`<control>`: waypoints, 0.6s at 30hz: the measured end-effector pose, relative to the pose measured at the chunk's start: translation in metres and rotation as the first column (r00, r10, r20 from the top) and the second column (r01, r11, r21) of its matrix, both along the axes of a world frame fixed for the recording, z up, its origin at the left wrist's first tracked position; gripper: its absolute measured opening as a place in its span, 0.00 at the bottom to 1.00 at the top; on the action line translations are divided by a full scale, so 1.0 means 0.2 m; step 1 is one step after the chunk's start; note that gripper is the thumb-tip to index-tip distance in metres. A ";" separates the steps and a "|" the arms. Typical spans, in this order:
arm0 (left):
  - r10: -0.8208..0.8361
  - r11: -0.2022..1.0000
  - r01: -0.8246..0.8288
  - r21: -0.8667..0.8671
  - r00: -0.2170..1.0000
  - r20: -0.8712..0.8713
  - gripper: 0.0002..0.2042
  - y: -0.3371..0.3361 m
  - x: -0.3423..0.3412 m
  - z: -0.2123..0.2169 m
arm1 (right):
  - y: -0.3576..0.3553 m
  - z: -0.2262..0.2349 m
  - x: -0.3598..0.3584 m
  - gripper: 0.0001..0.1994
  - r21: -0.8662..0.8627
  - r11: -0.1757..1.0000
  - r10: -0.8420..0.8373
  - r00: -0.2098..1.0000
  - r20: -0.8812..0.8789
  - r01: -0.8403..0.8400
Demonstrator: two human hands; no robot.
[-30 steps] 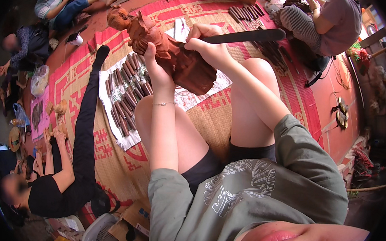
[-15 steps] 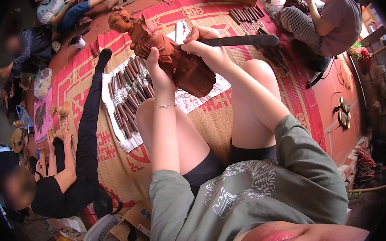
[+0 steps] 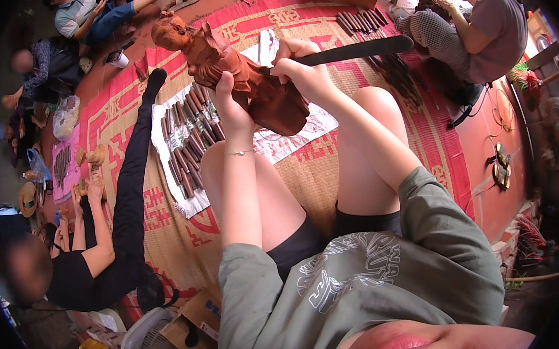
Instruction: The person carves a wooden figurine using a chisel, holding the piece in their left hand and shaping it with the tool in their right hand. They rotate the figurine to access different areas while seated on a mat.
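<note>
Here in the head view, the left hand (image 3: 234, 112) has a firm hold on the reddish-brown carved figure (image 3: 256, 84), tilted in the air above the woven mat (image 3: 173, 238), out beyond the knees! The right hand (image 3: 302, 67) is closed around a long dark tool (image 3: 362, 50), its far end pointing out to the right, its other end right at the figure's side, and beneath lie rows of dark-handled tools (image 3: 191, 142) on a white cloth (image 3: 197, 208).
</note>
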State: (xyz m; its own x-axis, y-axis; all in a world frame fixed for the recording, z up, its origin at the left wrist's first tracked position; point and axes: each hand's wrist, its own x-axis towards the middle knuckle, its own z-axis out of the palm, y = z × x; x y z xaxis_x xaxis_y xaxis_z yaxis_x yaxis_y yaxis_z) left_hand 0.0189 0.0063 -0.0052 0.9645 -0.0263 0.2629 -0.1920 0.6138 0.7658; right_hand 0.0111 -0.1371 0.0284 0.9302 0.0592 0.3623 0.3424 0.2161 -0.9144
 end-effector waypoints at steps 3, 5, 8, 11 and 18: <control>0.024 1.000 -0.024 0.004 0.999 0.028 0.30 0.00 0.01 0.00 | 0.00 0.00 0.00 0.07 0.103 0.992 0.077 0.995 -0.064 -0.070; -0.004 1.000 0.004 0.002 1.000 0.021 0.30 0.01 0.00 0.00 | 0.01 0.03 -0.02 0.07 0.058 0.995 0.082 0.994 -0.065 -0.078; -0.011 0.998 0.011 -0.059 1.000 0.011 0.28 0.01 -0.01 0.01 | 0.01 0.02 -0.02 0.08 0.057 0.995 0.091 0.994 -0.060 -0.088; -0.029 1.000 0.029 0.008 1.000 0.000 0.30 0.00 -0.02 0.01 | 0.01 0.03 -0.03 0.08 0.076 0.993 0.091 0.994 -0.056 -0.086; 0.011 1.000 -0.009 -0.023 0.999 0.053 0.30 -0.01 0.01 -0.03 | -0.01 0.01 0.01 0.08 -0.069 0.997 0.042 0.999 -0.018 -0.043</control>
